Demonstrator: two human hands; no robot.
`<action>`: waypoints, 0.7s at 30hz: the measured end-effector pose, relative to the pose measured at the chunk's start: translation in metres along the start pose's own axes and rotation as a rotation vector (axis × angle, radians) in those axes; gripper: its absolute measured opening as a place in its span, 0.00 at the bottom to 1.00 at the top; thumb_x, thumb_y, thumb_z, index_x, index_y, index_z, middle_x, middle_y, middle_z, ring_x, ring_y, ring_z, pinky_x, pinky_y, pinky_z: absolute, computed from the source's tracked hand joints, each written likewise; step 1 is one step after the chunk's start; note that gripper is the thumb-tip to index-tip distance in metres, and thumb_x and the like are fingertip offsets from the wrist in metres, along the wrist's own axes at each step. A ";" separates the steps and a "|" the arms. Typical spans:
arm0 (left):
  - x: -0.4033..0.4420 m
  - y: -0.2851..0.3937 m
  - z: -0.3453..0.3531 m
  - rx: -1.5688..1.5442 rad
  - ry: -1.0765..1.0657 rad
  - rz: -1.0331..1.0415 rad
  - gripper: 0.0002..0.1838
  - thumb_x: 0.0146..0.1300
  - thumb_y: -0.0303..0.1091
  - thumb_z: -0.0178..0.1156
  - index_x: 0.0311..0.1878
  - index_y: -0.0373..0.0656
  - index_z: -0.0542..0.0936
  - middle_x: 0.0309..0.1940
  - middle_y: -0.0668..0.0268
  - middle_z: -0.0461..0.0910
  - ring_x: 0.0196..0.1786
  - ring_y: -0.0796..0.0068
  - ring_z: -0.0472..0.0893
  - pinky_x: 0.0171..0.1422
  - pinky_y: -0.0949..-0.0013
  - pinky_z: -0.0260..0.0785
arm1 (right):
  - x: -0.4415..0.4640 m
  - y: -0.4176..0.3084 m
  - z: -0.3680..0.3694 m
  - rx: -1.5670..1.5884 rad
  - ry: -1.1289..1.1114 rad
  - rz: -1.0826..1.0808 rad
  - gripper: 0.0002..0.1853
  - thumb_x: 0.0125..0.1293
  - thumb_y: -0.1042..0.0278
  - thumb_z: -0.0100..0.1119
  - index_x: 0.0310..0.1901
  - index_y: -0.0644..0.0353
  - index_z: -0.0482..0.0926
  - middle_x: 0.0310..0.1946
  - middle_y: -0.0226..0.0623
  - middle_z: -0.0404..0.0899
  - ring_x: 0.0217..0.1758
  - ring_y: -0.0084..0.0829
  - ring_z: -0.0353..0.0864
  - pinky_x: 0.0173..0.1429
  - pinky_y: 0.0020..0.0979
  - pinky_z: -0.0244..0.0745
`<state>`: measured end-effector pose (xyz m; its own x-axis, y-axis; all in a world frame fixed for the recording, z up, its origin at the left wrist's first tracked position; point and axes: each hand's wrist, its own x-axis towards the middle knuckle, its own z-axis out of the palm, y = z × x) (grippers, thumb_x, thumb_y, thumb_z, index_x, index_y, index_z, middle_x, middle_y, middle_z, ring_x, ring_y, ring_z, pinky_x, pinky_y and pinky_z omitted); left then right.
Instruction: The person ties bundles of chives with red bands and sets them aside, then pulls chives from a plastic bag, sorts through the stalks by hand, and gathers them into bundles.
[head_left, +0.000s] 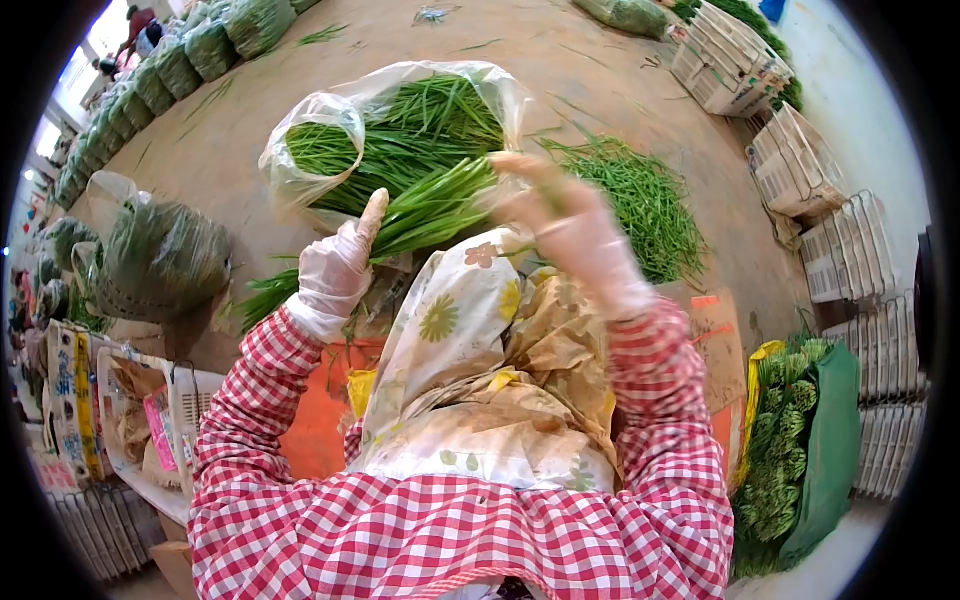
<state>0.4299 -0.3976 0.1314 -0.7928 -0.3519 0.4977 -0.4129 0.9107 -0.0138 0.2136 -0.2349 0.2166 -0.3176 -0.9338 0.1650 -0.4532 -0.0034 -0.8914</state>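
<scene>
My left hand (338,262), in a pale glove, is closed around a bunch of chives (430,212): long, thin green stalks. One finger points up along the bunch, and the stalks' other end sticks out at lower left. My right hand (568,222), also gloved, is smeared by motion at the bunch's right end. Whether its fingers grip any stalks is unclear. Just beyond the hands lies an open clear plastic bag (400,72) full of loose green stalks (400,150). A floral apron (450,310) covers my lap beneath the bunch.
Loose stalks (640,205) are heaped on the floor at right. Tied bundles (785,430) lie beside green cloth (828,450) at lower right. White crates (795,165) line the right wall. A filled bag (165,255) stands left, near a white basket (195,405); more bags (210,48) line the back.
</scene>
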 end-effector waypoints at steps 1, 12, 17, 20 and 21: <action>0.002 0.006 0.000 0.014 0.008 0.011 0.45 0.43 0.19 0.53 0.69 0.53 0.56 0.22 0.62 0.71 0.19 0.62 0.74 0.22 0.61 0.66 | 0.005 -0.003 0.014 -0.337 -0.077 0.052 0.31 0.59 0.42 0.55 0.60 0.52 0.68 0.33 0.43 0.81 0.34 0.32 0.82 0.42 0.32 0.78; -0.030 0.003 -0.020 -1.431 -0.423 -0.653 0.26 0.53 0.25 0.61 0.58 0.38 0.70 0.36 0.67 0.78 0.32 0.85 0.75 0.36 0.81 0.68 | 0.019 0.044 -0.012 1.310 -0.285 0.150 0.10 0.62 0.58 0.57 0.29 0.55 0.76 0.19 0.22 0.72 0.13 0.12 0.60 0.14 0.14 0.55; -0.025 0.010 -0.052 -1.903 -0.708 -0.873 0.24 0.59 0.38 0.58 0.56 0.34 0.71 0.18 0.67 0.74 0.19 0.85 0.69 0.26 0.81 0.63 | 0.025 0.091 -0.077 0.678 0.264 0.168 0.27 0.59 0.44 0.58 0.47 0.62 0.76 0.17 0.24 0.68 0.19 0.17 0.68 0.20 0.19 0.62; -0.033 0.012 -0.035 -1.987 -0.754 -0.759 0.27 0.62 0.47 0.53 0.56 0.34 0.71 0.15 0.68 0.74 0.11 0.86 0.63 0.18 0.82 0.55 | 0.023 0.168 -0.091 -0.875 0.268 0.456 0.44 0.55 0.40 0.60 0.61 0.70 0.61 0.35 0.43 0.78 0.38 0.32 0.79 0.43 0.29 0.73; -0.033 0.015 -0.032 -2.024 -0.742 -0.752 0.27 0.63 0.48 0.52 0.56 0.33 0.71 0.15 0.68 0.75 0.11 0.87 0.63 0.16 0.83 0.54 | 0.016 0.159 -0.088 -1.056 0.082 0.723 0.47 0.53 0.39 0.61 0.63 0.70 0.58 0.45 0.50 0.78 0.46 0.38 0.79 0.52 0.31 0.72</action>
<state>0.4644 -0.3656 0.1422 -0.9327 -0.1784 -0.3133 -0.1557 -0.5845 0.7963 0.0632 -0.2192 0.1145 -0.8000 -0.5796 -0.1551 -0.5828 0.8121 -0.0287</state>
